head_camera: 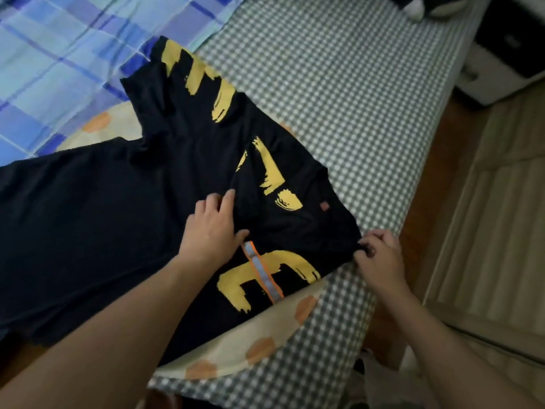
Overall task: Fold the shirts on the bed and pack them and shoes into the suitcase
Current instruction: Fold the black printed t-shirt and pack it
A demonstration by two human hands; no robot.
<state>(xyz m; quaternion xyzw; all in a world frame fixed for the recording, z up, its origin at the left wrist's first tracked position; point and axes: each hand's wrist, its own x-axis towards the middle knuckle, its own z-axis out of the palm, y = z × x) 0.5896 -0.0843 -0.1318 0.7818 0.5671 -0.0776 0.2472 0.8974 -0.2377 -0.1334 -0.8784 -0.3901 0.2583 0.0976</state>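
A black shirt (97, 219) with yellow brush-stroke print and a short grey-and-orange strip lies spread across the bed. One sleeve is folded in over the chest. My left hand (213, 225) lies flat on the middle of the shirt, fingers spread, pressing the cloth down. My right hand (379, 252) pinches the black fabric at the shirt's right edge, by the side of the bed. Under the black shirt lies a cream cloth with orange dots (265, 346), showing at the near edge and at the upper left. No suitcase shows.
The bed has a green-and-white checked sheet (339, 93) and a blue plaid blanket (67, 45) at the far left. Dark shoes with white parts (421, 5) sit at the top edge. A white and black cabinet (507, 54) stands right of the bed; wooden floor below.
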